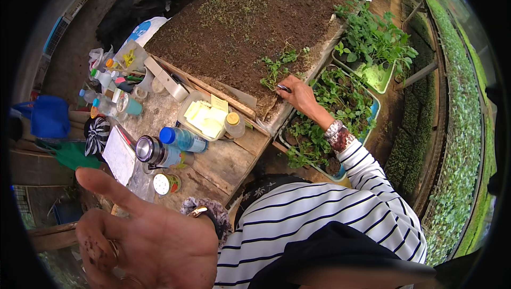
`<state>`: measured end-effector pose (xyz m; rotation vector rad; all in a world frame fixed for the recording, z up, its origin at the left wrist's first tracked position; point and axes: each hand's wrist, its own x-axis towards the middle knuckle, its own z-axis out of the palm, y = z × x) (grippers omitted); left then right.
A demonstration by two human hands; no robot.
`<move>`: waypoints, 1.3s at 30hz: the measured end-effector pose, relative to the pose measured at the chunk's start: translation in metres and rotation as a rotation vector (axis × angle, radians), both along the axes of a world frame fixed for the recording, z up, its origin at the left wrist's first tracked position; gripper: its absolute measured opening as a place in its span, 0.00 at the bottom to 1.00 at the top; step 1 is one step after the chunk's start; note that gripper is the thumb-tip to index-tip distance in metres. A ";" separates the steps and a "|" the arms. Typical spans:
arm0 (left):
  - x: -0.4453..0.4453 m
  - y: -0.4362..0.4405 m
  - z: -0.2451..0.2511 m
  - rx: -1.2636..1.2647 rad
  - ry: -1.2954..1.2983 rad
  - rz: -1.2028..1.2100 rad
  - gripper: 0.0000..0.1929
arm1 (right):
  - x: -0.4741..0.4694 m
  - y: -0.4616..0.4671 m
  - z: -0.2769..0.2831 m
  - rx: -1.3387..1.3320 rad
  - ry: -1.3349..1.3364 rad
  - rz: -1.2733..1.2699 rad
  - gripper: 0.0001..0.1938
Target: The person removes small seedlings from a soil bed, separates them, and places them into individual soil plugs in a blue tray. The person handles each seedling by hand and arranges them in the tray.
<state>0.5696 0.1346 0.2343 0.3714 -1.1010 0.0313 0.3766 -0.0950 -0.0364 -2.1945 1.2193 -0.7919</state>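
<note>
My left hand (147, 237) is raised close to the camera at the lower left, palm in view. Its uppermost digit stretches out while other fingers curl, and I see nothing held in it. Over the near corner of the soil bed (239, 45), my right hand (297, 93) grips a small metal tool (284, 88); its kind is unclear because the fingers hide most of it. Leafy seedlings (273, 71) lie on the soil beside those fingertips. Under my right forearm stands a crate of leafy potted plants (339, 89).
A wooden table (215, 165) holds a steel-lidded flask (147, 149), a blue-capped bottle (179, 137), a tub of yellow paper slips (205, 117), a yellow-capped jar (234, 124) and several bottles. Another planted tray (377, 75) stands at right. Seedling beds (451, 161) run along the far right.
</note>
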 end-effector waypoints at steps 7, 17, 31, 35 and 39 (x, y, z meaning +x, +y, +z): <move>0.006 -0.001 -0.032 0.074 -0.079 -0.352 0.17 | -0.016 -0.017 0.006 0.141 -0.039 -0.161 0.13; -0.007 -0.039 -0.139 0.918 0.105 -0.550 0.12 | 0.018 -0.043 0.004 0.227 0.248 -0.151 0.20; -0.052 -0.126 -0.239 1.154 0.205 -0.623 0.16 | -0.010 -0.041 0.034 0.777 -0.544 -0.080 0.10; -0.057 -0.150 -0.254 1.195 0.337 -0.657 0.17 | -0.015 -0.031 0.039 0.796 -0.598 -0.086 0.09; -0.064 -0.162 -0.267 1.200 0.372 -0.639 0.19 | -0.017 -0.018 0.031 0.687 -0.535 -0.075 0.10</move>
